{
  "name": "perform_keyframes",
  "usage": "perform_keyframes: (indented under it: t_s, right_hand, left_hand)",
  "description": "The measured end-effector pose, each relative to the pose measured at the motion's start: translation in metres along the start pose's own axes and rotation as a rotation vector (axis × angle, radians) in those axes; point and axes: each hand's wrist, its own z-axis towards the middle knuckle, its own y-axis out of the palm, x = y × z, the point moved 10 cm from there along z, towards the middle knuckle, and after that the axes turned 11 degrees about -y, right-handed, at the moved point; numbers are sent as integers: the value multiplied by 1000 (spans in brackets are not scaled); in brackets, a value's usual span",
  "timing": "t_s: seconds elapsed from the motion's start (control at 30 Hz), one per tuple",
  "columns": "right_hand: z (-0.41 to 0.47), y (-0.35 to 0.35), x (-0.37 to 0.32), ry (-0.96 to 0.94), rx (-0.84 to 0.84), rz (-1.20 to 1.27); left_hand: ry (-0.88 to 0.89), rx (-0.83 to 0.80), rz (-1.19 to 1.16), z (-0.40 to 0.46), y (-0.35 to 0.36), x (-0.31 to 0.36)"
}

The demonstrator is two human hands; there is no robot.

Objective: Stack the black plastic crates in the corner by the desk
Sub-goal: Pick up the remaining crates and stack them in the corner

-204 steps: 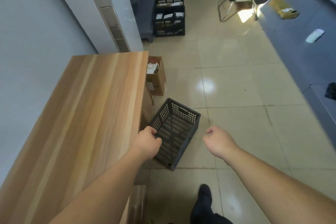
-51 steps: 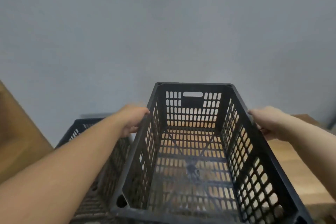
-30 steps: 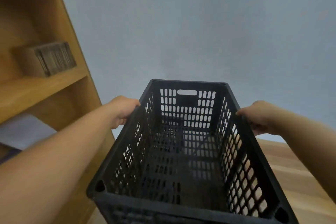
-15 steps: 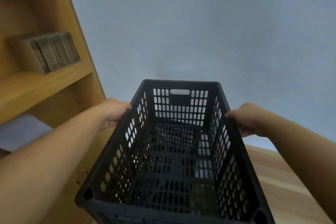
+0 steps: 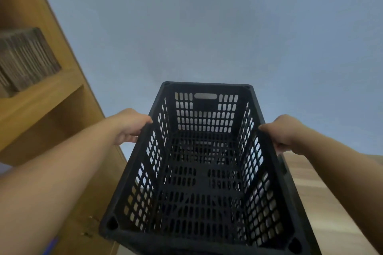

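Note:
A black perforated plastic crate (image 5: 204, 182) fills the lower middle of the head view, open side up, its far end wall with a handle slot facing the grey wall. My left hand (image 5: 129, 128) grips its left rim, fingers curled under the edge. My right hand (image 5: 283, 133) grips the right rim the same way. Through the crate's holed floor I see dark lattice, apparently another crate beneath; a black rim edge (image 5: 283, 164) shows just outside the right wall. Whether the held crate rests on it I cannot tell.
A wooden shelf unit (image 5: 47, 97) stands close on the left, holding a brown cardboard bundle (image 5: 24, 58). The wooden desk top (image 5: 323, 198) lies to the right of the crate. A plain grey wall (image 5: 207, 27) rises straight ahead.
Since a second ago the crate, still held by both hands, has shifted slightly left and lower toward the shelf unit. The view has tilted; more wall shows above.

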Motion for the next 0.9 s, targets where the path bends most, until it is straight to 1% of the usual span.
perform_keyframes:
  t_s: [0.2, 0.43, 0.57, 0.77, 0.9]
  right_hand:
    - [0, 7, 0, 18, 70, -20]
    - [3, 11, 6, 7, 52, -84]
    - [10, 9, 3, -23, 70, -198]
    - [11, 6, -3, -85, 107, -397]
    - [6, 9, -3, -111, 115, -458]
  left_hand:
    - [14, -11, 18, 24, -7, -9]
    - [55, -20, 61, 31, -3, -11]
    - [84, -8, 53, 35, -3, -11]
    - [82, -52, -16, 42, 0, -17]
    - [147, -21, 14, 44, -4, -18]
